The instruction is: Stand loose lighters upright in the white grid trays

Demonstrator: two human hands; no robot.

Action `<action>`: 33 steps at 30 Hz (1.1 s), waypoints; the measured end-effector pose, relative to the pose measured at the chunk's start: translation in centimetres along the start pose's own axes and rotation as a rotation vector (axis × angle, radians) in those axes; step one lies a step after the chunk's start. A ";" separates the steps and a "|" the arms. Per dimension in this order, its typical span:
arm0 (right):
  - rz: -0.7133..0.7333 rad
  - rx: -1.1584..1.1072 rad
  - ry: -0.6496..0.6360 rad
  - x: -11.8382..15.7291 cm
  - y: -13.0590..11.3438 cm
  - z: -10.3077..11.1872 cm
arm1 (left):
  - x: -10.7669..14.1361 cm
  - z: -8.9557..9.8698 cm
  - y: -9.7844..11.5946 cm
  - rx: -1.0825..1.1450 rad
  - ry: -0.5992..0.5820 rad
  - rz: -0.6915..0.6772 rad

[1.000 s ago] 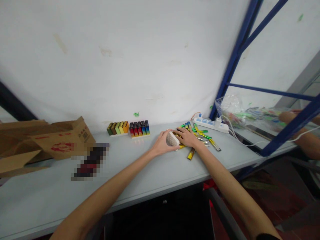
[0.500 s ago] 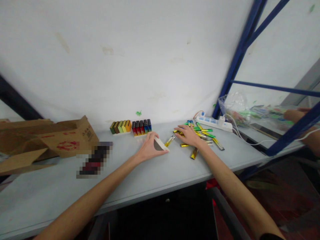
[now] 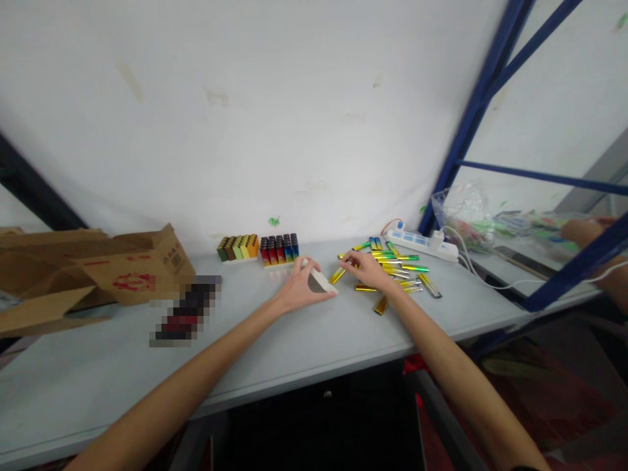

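Note:
My left hand (image 3: 297, 288) grips a small white tray (image 3: 321, 280), tilted on the tabletop, with its grey side towards me. Right of it, the fingers of my right hand (image 3: 363, 269) are pinched at the upper end of a yellow lighter (image 3: 337, 275), which lies close to the tray. Beside and beyond my right hand spreads a loose pile of shiny yellow and green lighters (image 3: 392, 268). Two filled trays stand near the wall, one with green, yellow and orange lighters (image 3: 239, 248), the other with red and blue ones (image 3: 279, 250).
An open cardboard box (image 3: 147, 268) stands at the left, with a pixelated dark item (image 3: 189, 311) beside it. A white power strip (image 3: 422, 244) lies by the blue rack post (image 3: 471, 118). Beyond it are a clear plastic bag (image 3: 461, 209) and another person's hand (image 3: 581, 232).
My right hand has drawn back from the pile slightly to the left and closed its fingers at the yellow lighter. My left hand and the tray have shifted slightly right.

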State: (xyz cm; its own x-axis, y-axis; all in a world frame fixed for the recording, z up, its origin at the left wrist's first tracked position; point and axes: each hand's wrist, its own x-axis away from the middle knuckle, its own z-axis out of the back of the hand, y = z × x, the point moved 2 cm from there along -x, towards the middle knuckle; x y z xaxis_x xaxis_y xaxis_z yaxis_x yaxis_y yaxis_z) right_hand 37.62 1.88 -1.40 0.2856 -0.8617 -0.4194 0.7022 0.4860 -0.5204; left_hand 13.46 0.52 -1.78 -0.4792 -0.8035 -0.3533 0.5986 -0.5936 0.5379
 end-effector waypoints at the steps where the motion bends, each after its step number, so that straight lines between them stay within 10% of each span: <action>1: -0.048 0.025 0.038 0.0 0.6 0.5 | 0.3 0.2 -0.1 -0.017 0.007 -0.002; 7: -0.273 0.317 0.080 0.6 4.9 3.3 | 3.4 2.6 -2.0 -0.140 0.074 -0.007; 16: -0.205 0.438 0.159 0.4 5.6 2.8 | 9.9 6.2 -4.9 -0.453 -0.018 -0.050; 27: 0.343 0.364 -0.132 -12.7 -10.2 -6.3 | 9.4 9.7 -7.6 -0.503 -0.095 0.038; 33: 0.261 0.471 -0.347 -17.0 -11.9 -10.9 | 9.6 9.7 -7.4 -0.495 -0.079 0.063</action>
State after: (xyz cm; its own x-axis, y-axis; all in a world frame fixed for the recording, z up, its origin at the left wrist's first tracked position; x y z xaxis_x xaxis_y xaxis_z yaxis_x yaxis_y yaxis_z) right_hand 17.23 12.35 3.81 0.6251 -0.7591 -0.1818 0.7697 0.6381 -0.0179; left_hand -1.81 -2.34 -1.71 -0.4679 -0.8438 -0.2626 0.8513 -0.5102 0.1223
